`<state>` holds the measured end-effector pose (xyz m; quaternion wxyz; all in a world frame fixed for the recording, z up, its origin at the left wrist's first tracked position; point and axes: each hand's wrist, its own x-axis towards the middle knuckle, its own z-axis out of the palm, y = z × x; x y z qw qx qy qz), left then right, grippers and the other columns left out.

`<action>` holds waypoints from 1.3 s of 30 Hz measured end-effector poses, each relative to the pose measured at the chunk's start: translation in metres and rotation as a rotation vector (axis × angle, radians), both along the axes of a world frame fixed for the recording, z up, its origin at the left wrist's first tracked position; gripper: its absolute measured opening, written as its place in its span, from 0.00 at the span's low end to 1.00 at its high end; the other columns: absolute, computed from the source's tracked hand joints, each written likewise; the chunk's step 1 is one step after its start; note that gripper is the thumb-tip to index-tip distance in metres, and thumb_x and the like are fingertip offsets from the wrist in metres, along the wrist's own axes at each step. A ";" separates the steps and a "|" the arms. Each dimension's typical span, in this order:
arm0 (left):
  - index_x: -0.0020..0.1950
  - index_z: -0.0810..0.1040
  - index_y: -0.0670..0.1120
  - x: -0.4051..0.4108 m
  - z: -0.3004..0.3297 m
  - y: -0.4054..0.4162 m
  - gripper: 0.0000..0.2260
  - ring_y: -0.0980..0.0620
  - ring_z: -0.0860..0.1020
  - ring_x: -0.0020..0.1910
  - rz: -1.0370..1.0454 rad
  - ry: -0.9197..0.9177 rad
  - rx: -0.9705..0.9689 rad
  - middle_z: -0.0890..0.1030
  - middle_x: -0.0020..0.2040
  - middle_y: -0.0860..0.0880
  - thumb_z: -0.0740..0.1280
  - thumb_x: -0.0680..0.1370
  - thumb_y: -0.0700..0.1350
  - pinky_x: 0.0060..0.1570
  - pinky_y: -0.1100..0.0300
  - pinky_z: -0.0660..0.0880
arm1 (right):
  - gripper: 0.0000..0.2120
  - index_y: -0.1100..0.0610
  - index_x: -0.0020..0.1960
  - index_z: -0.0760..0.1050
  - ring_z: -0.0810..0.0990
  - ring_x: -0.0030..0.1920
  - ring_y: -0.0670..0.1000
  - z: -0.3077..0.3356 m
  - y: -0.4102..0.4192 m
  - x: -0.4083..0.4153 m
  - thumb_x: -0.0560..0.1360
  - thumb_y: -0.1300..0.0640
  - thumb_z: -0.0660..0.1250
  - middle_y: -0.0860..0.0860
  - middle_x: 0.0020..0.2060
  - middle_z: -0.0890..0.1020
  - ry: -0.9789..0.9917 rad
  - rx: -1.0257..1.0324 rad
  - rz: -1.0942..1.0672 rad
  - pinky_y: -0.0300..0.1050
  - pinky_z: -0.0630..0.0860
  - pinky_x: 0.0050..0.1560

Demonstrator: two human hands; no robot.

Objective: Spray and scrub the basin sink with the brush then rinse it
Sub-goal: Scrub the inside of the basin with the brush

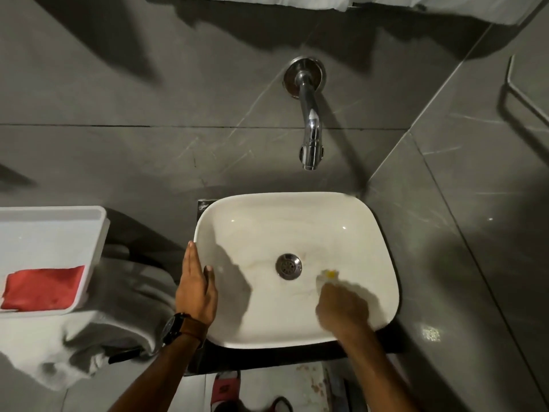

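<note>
The white basin sink (267, 227) sits below me with a metal drain (288, 266) at its centre. My right hand (341, 307) is inside the bowl, right of the drain, closed on a brush whose blurred white and yellow head (329, 275) touches the basin floor. My left hand (196, 286) rests flat on the basin's left rim, fingers together, thumb over the inner edge, holding nothing. A watch is on that wrist. No spray bottle is in view.
A chrome wall tap (310, 126) juts out over the basin's back edge. A white tray (89, 221) holding a red cloth (44, 288) stands at left, over a grey towel (118, 307). A tiled side wall closes the right side.
</note>
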<state>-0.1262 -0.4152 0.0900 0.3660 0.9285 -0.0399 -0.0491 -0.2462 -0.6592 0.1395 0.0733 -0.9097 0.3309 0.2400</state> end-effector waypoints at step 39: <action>0.80 0.51 0.47 0.000 -0.008 0.004 0.27 0.41 0.71 0.70 -0.016 -0.010 0.001 0.55 0.81 0.47 0.55 0.83 0.49 0.55 0.47 0.79 | 0.21 0.48 0.73 0.68 0.85 0.55 0.63 -0.020 0.131 0.117 0.81 0.53 0.59 0.58 0.55 0.85 -0.322 0.497 0.210 0.56 0.80 0.53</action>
